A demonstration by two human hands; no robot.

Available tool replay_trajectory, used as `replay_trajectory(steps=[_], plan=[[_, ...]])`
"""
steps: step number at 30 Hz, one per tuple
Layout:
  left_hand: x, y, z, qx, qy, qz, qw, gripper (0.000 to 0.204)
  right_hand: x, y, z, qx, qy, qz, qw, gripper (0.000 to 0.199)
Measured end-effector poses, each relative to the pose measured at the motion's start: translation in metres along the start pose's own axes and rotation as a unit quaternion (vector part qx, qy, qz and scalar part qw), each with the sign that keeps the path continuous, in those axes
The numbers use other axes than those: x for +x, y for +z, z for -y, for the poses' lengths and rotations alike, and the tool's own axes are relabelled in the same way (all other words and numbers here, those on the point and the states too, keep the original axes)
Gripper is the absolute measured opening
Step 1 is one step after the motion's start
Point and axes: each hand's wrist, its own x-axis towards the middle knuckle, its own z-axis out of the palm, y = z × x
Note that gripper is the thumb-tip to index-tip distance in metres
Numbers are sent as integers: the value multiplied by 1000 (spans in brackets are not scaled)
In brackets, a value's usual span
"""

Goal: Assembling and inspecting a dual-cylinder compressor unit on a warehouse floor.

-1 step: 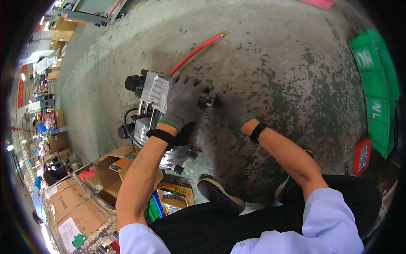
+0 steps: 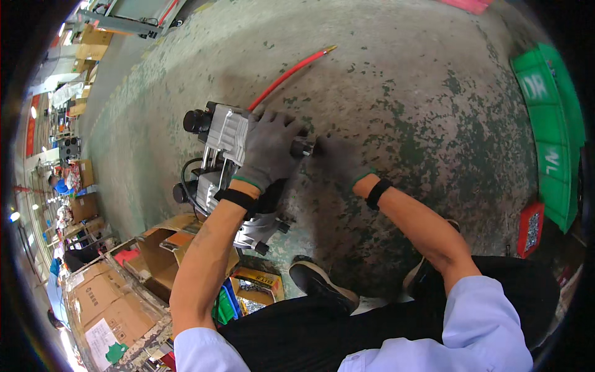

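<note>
My left hand [image 2: 269, 149], in a grey glove, is closed over the upper end of a silver finned machine [image 2: 228, 133] that looks like an air compressor pump. Black round caps [image 2: 197, 121] stick out on its left side. Beside the left hand's fingers, a black rubber foot [image 2: 300, 147] with a bright metal end points toward my right hand [image 2: 341, 161]. That gloved hand is smeared by motion, its fingertips close to the metal end; whether they touch it is unclear. Lower on the machine, another black foot [image 2: 261, 248] shows. My left hand and forearm hide part of the body.
A red hose [image 2: 288, 74] with a brass tip lies beyond the machine. Cardboard boxes [image 2: 111, 301] and a box of small metal parts [image 2: 257, 285] stand at lower left. Green crates [image 2: 548, 136] and a red tray [image 2: 530, 229] of small parts are on the right.
</note>
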Motion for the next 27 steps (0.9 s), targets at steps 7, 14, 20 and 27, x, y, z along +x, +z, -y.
replay_trajectory(steps=[7,14,20,27], plan=[[2,-2,-3,14,-15,35,999,44,-9,6,-5,114,50,-35,992,26],[-1,-4,-1,10,-28,37,999,39,-20,3,10,148,21,-70,986,20],[0,-5,-2,13,-32,47,998,35,-25,10,6,209,103,-50,971,31],[2,-7,-3,13,-37,70,997,41,-18,31,4,284,260,-79,920,33]])
